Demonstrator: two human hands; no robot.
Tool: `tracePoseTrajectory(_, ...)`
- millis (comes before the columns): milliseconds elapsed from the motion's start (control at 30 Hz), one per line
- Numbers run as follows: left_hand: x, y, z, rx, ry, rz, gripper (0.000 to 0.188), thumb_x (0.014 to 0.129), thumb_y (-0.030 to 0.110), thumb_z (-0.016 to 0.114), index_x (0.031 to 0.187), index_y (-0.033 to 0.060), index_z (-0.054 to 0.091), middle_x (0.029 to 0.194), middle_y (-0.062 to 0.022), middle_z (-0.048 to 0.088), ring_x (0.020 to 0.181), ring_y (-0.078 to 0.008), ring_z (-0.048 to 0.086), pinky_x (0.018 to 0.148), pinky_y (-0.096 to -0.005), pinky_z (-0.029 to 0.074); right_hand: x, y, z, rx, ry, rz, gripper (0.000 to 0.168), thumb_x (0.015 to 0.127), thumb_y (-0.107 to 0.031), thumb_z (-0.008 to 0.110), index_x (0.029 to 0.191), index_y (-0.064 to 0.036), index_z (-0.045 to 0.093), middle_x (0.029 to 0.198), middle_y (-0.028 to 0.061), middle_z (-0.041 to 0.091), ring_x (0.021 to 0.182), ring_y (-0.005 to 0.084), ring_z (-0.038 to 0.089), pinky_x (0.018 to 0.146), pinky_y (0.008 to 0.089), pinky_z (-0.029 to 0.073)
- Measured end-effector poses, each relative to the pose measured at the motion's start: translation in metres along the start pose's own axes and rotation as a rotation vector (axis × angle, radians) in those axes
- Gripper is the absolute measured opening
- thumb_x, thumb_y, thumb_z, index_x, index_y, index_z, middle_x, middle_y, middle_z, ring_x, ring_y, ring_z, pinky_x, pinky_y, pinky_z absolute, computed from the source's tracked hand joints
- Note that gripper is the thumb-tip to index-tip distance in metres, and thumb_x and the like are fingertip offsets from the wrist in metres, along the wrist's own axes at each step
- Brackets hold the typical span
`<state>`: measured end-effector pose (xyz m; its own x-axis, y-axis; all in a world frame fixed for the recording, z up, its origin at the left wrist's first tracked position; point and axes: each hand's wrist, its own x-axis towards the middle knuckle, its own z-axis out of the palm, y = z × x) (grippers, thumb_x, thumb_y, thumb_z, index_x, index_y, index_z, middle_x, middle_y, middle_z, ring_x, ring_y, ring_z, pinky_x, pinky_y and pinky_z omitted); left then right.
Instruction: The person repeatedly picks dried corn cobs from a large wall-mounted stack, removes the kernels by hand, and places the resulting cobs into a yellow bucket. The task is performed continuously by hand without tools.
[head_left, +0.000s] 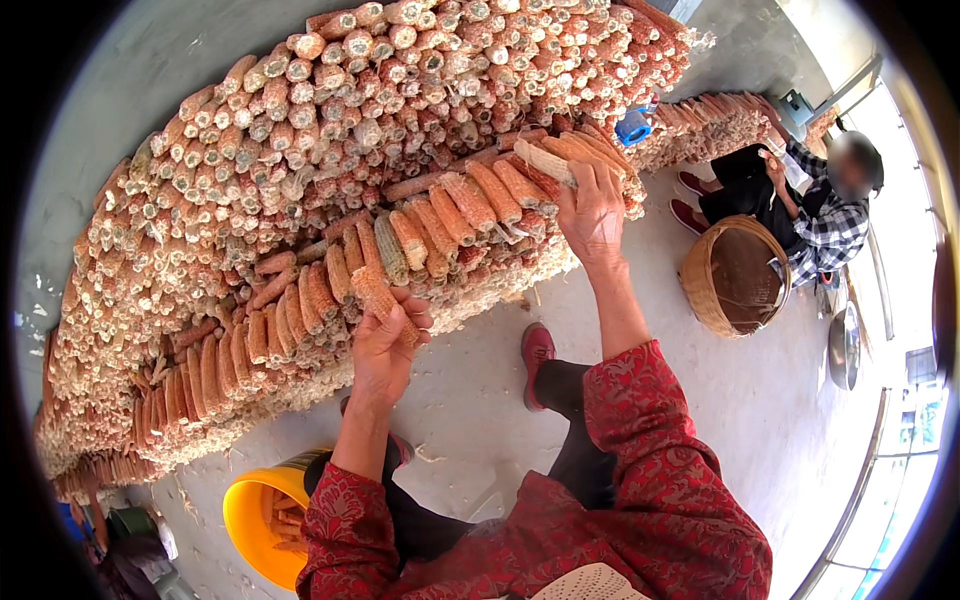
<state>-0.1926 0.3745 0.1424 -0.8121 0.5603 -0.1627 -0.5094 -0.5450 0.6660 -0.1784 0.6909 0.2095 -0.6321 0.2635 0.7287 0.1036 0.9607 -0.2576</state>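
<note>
My left hand (381, 345) grips a bare orange corn cob (373, 291), held slanted in front of the stack. Farther right, my right hand (592, 214) is closed around a paler, whitish cob (545, 163) at the top of the front row. Beneath and between my hands runs a row of stripped orange cobs (450, 214) laid side by side, with one greyish cob (391, 250) among them. Behind rises a tall pile of stacked cobs (420, 97), mostly showing their cut ends. Whether my right fingertips touch the neighbouring cobs is hard to tell.
A yellow bucket (244, 517) with several cobs stands by my left leg. To the right, a person (832, 225) sits beside a woven basket (697, 277). A blue object (634, 127) rests on the stack. Part of another person (127, 559) shows at lower left.
</note>
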Motion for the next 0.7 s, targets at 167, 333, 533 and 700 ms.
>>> tracePoseTrajectory(167,-0.001,0.001,0.006,-0.065,-0.057,-0.061,0.037,0.100,0.030,0.054,0.127,0.0049,0.051,0.106,-0.0079,0.066,0.090,-0.0185,0.063,0.078,-0.0352,0.052,0.003,-0.005,-0.004,-0.084,0.033,-0.124,0.022,0.078,-0.002,0.064,0.100,-0.002,0.066,0.104,0.0120,0.063,0.098,0.0323,0.059,0.089,0.0436,0.046)
tracePoseTrajectory(333,0.000,0.004,0.010,-0.227,-0.118,-0.103,0.048,0.103,0.037,0.045,0.138,0.0036,0.044,0.117,-0.0100,0.062,0.103,-0.0224,0.062,0.089,-0.0393,0.050,0.002,0.004,-0.003,-0.150,-0.032,-0.140,0.015,0.079,-0.004,0.063,0.093,-0.005,0.069,0.100,0.0079,0.064,0.097,0.0289,0.060,0.088,0.0415,0.044)
tracePoseTrajectory(533,0.002,0.004,0.010,-0.460,-0.135,-0.079,0.044,0.095,0.011,0.057,0.137,0.0039,0.044,0.135,-0.0224,0.052,0.127,-0.0397,0.050,0.107,-0.0558,0.041,0.004,-0.019,-0.007,-0.160,-0.036,-0.162,0.022,0.082,-0.007,0.064,0.103,-0.005,0.070,0.102,0.0107,0.066,0.103,0.0296,0.059,0.098,0.0430,0.039)
tracePoseTrajectory(700,0.003,0.000,0.012,-0.426,-0.134,-0.038,0.051,0.092,0.006,0.060,0.139,0.0046,0.041,0.136,-0.0234,0.051,0.131,-0.0416,0.046,0.112,-0.0575,0.035,-0.014,-0.098,-0.012,0.669,-0.331,0.111,0.031,0.082,-0.008,0.067,0.113,0.000,0.066,0.105,0.0169,0.067,0.093,0.0311,0.063,0.081,0.0396,0.052)
